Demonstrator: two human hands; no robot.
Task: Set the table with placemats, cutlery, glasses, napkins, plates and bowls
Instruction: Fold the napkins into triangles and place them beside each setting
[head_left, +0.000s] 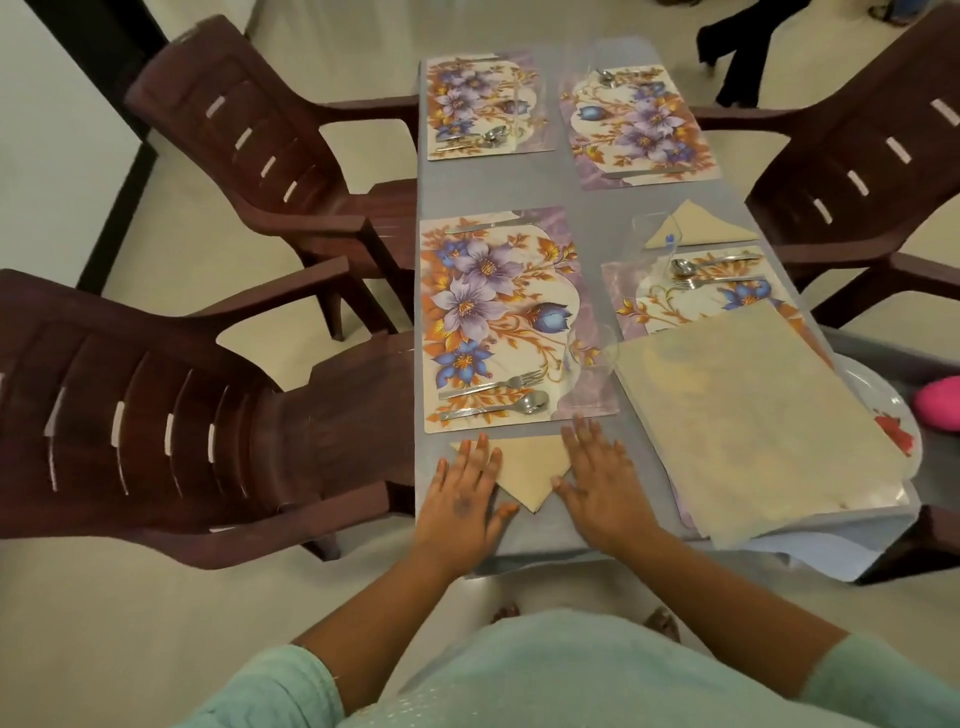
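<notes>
While a clear glass (592, 358) stands empty on the near-left floral placemat (498, 317), the left hand (465, 499) and right hand (597, 483) press flat, fingers straight and spread, on a beige triangular folded napkin (530, 470) at the table's (550, 530) near edge.

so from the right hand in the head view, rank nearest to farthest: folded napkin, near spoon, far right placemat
1. folded napkin, touching the right hand on its left.
2. near spoon, just ahead, on the near left placemat.
3. far right placemat, at the table's far end.
</notes>
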